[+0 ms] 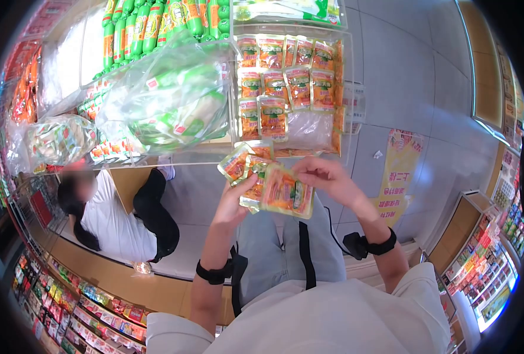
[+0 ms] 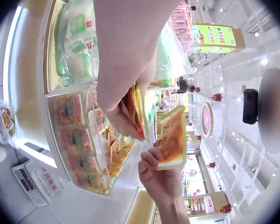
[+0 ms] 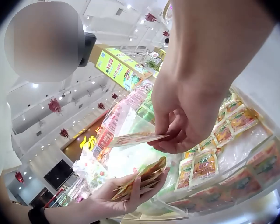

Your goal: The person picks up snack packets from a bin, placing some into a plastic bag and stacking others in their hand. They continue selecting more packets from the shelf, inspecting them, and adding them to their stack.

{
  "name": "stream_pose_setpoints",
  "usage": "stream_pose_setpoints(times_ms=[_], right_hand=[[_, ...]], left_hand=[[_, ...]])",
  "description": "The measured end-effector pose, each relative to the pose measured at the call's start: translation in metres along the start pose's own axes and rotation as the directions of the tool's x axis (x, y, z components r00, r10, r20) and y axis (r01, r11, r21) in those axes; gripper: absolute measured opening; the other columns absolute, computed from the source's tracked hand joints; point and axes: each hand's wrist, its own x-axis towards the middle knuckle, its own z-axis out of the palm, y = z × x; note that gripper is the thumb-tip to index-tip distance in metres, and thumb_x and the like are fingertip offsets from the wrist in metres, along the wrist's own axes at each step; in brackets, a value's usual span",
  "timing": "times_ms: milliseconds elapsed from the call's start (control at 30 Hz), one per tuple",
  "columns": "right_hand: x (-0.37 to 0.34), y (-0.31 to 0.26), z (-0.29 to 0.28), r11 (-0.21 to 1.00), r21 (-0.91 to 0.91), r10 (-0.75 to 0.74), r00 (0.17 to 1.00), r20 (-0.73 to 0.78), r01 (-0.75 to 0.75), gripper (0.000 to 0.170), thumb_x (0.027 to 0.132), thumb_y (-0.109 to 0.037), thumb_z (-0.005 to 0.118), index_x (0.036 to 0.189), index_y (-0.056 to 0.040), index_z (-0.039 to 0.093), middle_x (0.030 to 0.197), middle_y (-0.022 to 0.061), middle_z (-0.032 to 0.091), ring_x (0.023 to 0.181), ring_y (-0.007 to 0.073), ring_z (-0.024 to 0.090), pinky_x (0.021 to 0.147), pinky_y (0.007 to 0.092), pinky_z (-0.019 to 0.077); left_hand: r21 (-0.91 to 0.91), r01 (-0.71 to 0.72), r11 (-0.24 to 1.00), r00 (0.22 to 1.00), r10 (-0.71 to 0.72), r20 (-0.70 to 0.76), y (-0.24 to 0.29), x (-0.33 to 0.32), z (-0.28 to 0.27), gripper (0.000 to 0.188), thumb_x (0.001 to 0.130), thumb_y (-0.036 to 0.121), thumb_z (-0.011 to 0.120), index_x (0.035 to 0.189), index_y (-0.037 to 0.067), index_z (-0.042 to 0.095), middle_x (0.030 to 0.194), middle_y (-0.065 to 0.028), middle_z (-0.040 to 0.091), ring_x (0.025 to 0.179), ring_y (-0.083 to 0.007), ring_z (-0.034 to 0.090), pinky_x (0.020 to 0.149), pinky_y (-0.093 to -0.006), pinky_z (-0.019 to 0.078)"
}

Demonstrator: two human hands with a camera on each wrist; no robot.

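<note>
Several small snack packets [image 1: 244, 162], orange with clear edges, are fanned out in my left hand [image 1: 232, 203], which grips them between thumb and fingers. My right hand [image 1: 327, 177] pinches a single flat packet [image 1: 291, 192] by its edge; in the head view it overlaps the fanned ones. Seen from the right wrist, that packet [image 3: 135, 138] is held a little above the left hand's bunch [image 3: 147, 177]. Both hands are at the near edge of a clear bin [image 1: 345, 53], where similar packets [image 1: 273, 82] lie in rows. A bare patch of clear plastic shows at the bin's near right.
Left of the bin, a large clear bag [image 1: 179, 103] of green-and-white packs lies on the display. Green sausage-shaped packs [image 1: 155, 23] fill the section behind. A person in a white top [image 1: 120, 212] sits low at the left. A yellow floor sign [image 1: 400, 171] lies at the right.
</note>
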Motion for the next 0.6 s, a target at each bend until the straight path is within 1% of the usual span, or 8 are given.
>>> stream_pose_setpoints(times_ms=[67, 133, 233, 333, 400, 433, 533, 600], right_hand=[[-0.002, 0.0, 0.006, 0.962, -0.266, -0.056, 0.998, 0.04, 0.065, 0.014, 0.086, -0.002, 0.052, 0.097, -0.0022, 0.06, 0.088, 0.0045, 0.062, 0.085, 0.0107, 0.058, 0.071, 0.0255, 0.0438], [-0.004, -0.006, 0.008, 0.819, -0.556, -0.111, 0.99, 0.083, 0.139, 0.012, 0.085, -0.003, 0.053, 0.093, -0.0018, 0.061, 0.086, 0.0073, 0.061, 0.083, 0.0149, 0.059, 0.07, 0.0276, 0.0443], [-0.005, 0.003, 0.008, 0.849, -0.496, -0.208, 0.978, 0.009, 0.185, 0.015, 0.083, -0.005, 0.056, 0.098, -0.004, 0.059, 0.082, 0.0093, 0.057, 0.08, 0.0197, 0.059, 0.069, 0.0299, 0.044], [-0.01, 0.006, 0.012, 0.926, -0.378, -0.048, 0.99, -0.132, -0.005, 0.017, 0.084, -0.008, 0.057, 0.1, -0.0033, 0.058, 0.082, 0.007, 0.059, 0.08, 0.0152, 0.058, 0.069, 0.0289, 0.0441], [-0.01, 0.013, 0.012, 0.994, 0.035, 0.105, 0.977, -0.186, -0.1, 0.016, 0.086, -0.009, 0.056, 0.101, -0.0029, 0.057, 0.084, 0.0053, 0.06, 0.08, 0.012, 0.057, 0.069, 0.0272, 0.044], [-0.01, 0.014, 0.013, 0.96, 0.244, 0.186, 0.965, -0.187, -0.138, 0.016, 0.087, -0.01, 0.056, 0.101, -0.0027, 0.057, 0.086, 0.0045, 0.06, 0.079, 0.0104, 0.056, 0.069, 0.0263, 0.044], [-0.008, 0.002, 0.027, 0.872, 0.464, 0.304, 0.913, -0.272, -0.152, 0.014, 0.087, -0.008, 0.056, 0.098, -0.0003, 0.059, 0.082, 0.003, 0.059, 0.079, 0.0074, 0.055, 0.072, 0.0222, 0.0442], [0.003, -0.002, 0.022, 0.946, 0.301, 0.2, 0.948, -0.247, -0.122, 0.015, 0.087, -0.011, 0.056, 0.099, -0.0014, 0.059, 0.081, 0.0017, 0.059, 0.078, 0.0067, 0.055, 0.071, 0.0226, 0.0448]], left_hand=[[0.01, 0.074, 0.997, 0.996, -0.074, 0.048, -0.005, -0.004, 0.0, 0.041, 0.088, 0.012, 0.052, 0.126, 0.003, 0.039, 0.118, -0.0097, 0.053, 0.107, -0.0201, 0.054, 0.089, -0.0355, 0.0457], [-0.008, 0.11, 0.994, 0.991, -0.109, 0.079, -0.012, -0.006, 0.0, 0.042, 0.088, 0.014, 0.055, 0.126, 0.005, 0.04, 0.119, -0.0082, 0.052, 0.108, -0.0182, 0.053, 0.088, -0.0348, 0.0454], [0.107, 0.047, 0.993, 0.992, -0.059, 0.11, -0.017, -0.009, -0.005, 0.047, 0.081, 0.003, 0.059, 0.124, 0.002, 0.041, 0.116, -0.0101, 0.054, 0.105, -0.0199, 0.055, 0.089, -0.0358, 0.0459], [0.16, 0.044, 0.986, 0.993, -0.062, 0.105, -0.019, -0.013, -0.004, 0.052, 0.073, -0.005, 0.065, 0.12, 0.001, 0.045, 0.113, -0.0092, 0.057, 0.102, -0.0186, 0.057, 0.086, -0.034, 0.0467], [0.206, 0.023, 0.978, 0.997, -0.038, 0.068, -0.022, -0.018, -0.005, 0.051, 0.072, -0.005, 0.066, 0.119, 0.002, 0.047, 0.111, -0.0067, 0.058, 0.1, -0.016, 0.057, 0.084, -0.0308, 0.0464], [0.229, -0.033, 0.973, 0.999, 0.027, 0.03, -0.021, -0.021, -0.001, 0.05, 0.071, -0.007, 0.066, 0.117, 0.001, 0.048, 0.109, -0.0073, 0.059, 0.097, -0.0152, 0.058, 0.081, -0.0297, 0.0473], [0.21, -0.2, 0.957, 0.976, 0.214, -0.044, -0.015, -0.028, 0.0, 0.048, 0.072, -0.008, 0.065, 0.116, 0.001, 0.049, 0.108, -0.0079, 0.059, 0.095, -0.0152, 0.059, 0.08, -0.0289, 0.0476], [0.2, -0.264, 0.944, 0.952, 0.288, -0.102, -0.006, -0.035, -0.012, 0.048, 0.072, -0.009, 0.064, 0.116, -0.001, 0.048, 0.107, -0.0098, 0.059, 0.094, -0.0167, 0.059, 0.08, -0.029, 0.0479]])
